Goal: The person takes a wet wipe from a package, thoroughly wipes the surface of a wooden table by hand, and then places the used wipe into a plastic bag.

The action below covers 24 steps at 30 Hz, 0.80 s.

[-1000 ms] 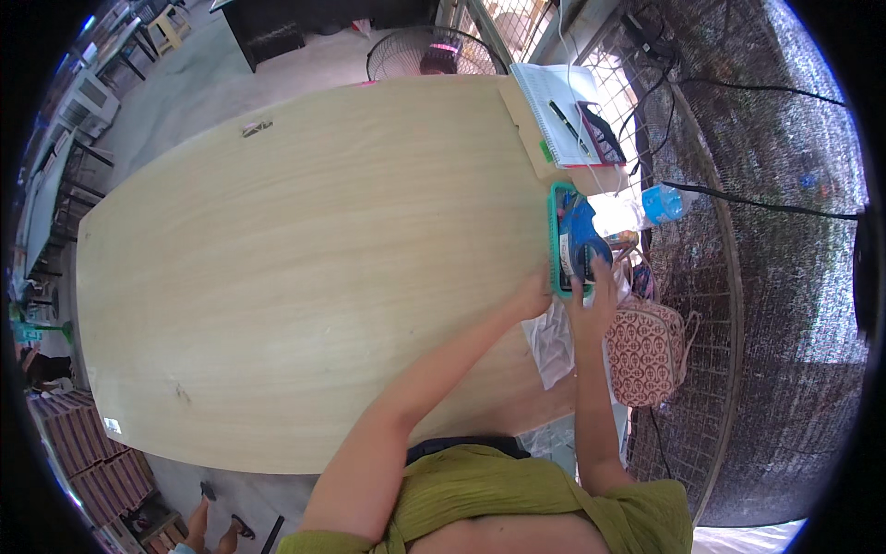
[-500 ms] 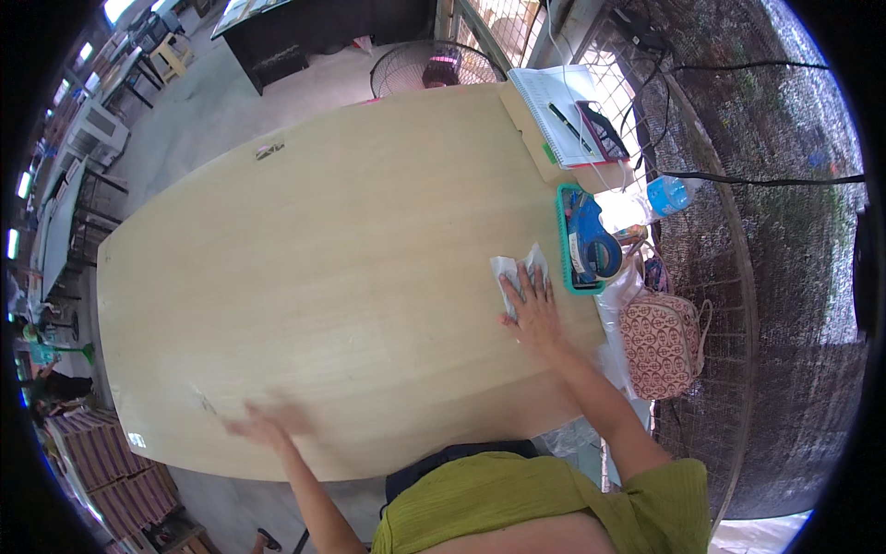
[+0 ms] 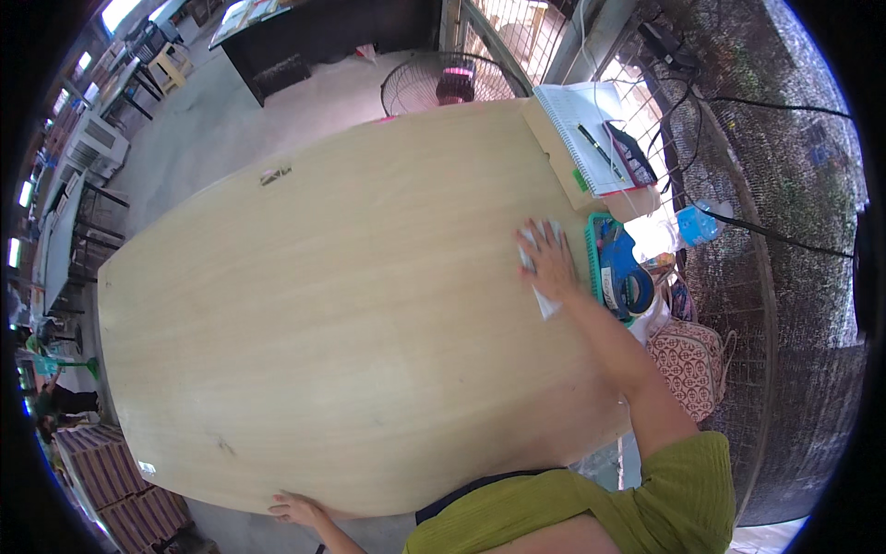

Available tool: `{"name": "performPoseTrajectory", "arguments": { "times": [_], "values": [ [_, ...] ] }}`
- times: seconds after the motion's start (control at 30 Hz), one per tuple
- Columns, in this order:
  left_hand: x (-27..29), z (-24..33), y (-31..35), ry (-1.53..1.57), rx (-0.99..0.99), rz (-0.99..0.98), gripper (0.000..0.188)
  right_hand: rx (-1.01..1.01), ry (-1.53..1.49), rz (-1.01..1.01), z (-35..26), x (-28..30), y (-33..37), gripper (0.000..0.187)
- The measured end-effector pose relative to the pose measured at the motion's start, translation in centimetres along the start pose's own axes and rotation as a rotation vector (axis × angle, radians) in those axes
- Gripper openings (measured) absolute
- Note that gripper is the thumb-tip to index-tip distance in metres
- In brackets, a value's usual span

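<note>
The cloth [image 3: 548,307] is white, the tabletop [image 3: 351,295] pale tan with faint streaks of grain. The basket [image 3: 592,263] is teal green, the tape dispenser [image 3: 620,263] blue, the bag [image 3: 688,365] pale pink with a repeating reddish-brown motif. The notebook [image 3: 568,109] shows white, the pen [image 3: 601,152] black, the sleeve [image 3: 692,489] olive green, the bottle label [image 3: 697,224] blue, the stool [image 3: 168,70] yellow.

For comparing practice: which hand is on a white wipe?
The right hand, on the white wipe; the left hand, at the near edge of the table, shows none.
</note>
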State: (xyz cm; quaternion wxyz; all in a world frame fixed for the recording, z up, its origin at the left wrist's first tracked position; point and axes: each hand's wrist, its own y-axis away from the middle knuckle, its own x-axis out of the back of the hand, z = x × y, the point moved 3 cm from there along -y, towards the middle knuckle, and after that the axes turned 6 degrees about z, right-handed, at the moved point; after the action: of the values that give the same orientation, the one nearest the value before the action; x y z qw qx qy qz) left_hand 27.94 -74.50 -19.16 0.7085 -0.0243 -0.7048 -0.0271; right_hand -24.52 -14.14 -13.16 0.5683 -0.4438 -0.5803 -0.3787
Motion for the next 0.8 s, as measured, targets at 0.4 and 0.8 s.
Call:
{"name": "performPoseTrajectory", "arguments": {
  "times": [0.4,0.8],
  "values": [
    [3.4,2.7,1.9,0.333,0.229,0.082,0.084,0.296,-0.105,-0.128,-21.3,-0.4,-3.1,0.093],
    [3.5,3.2,2.7,0.111,-0.111,0.014,0.076,0.578,-0.189,-0.368,-22.7,2.1,16.1,0.088]
  ]
}}
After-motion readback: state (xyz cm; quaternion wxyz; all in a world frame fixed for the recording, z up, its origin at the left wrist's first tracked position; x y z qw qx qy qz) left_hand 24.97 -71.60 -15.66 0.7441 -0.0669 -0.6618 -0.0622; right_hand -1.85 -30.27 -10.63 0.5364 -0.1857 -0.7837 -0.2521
